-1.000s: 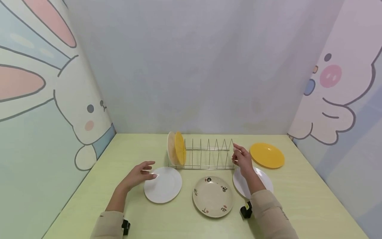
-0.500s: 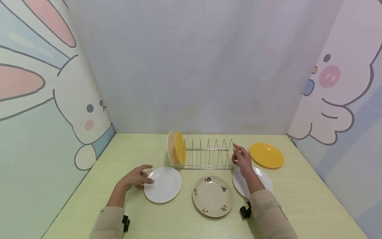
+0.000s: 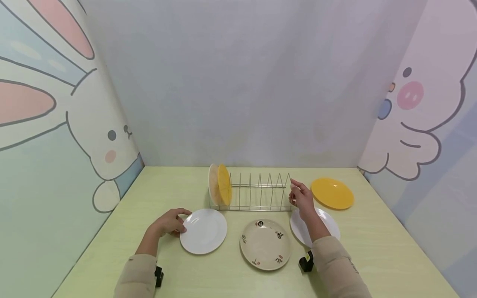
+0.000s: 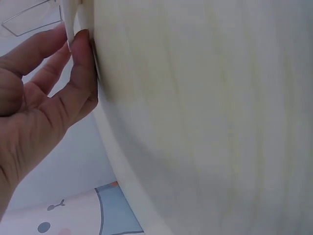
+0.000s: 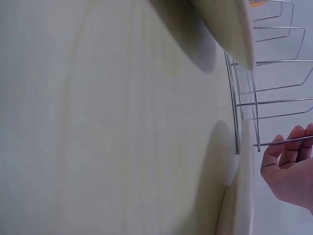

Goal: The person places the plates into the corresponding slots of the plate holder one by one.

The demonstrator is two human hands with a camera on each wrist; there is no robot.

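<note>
My left hand (image 3: 167, 223) is at the left rim of a white plate (image 3: 205, 231) lying on the table. The left wrist view shows its thumb and fingers pinching the edge of that white plate (image 4: 70, 22). With the fingers of my right hand (image 3: 302, 201) I hold the right end wire of a metal dish rack (image 3: 250, 210); the right wrist view shows this right hand (image 5: 292, 171) curled at the wire. At the rack's left end, a pale plate (image 3: 213, 186) and a yellow plate (image 3: 225, 186) stand upright side by side.
A cream plate with small printed figures (image 3: 265, 246) lies in front of the rack. Partly beneath my right forearm is another white plate (image 3: 328, 221). A yellow plate (image 3: 332, 193) lies farther right on the table (image 3: 387, 248). Walls enclose the back and sides.
My left hand has come down onto the left rim of the white plate, and its fingers now pinch the edge. The right hand has stayed on the rack's end.
</note>
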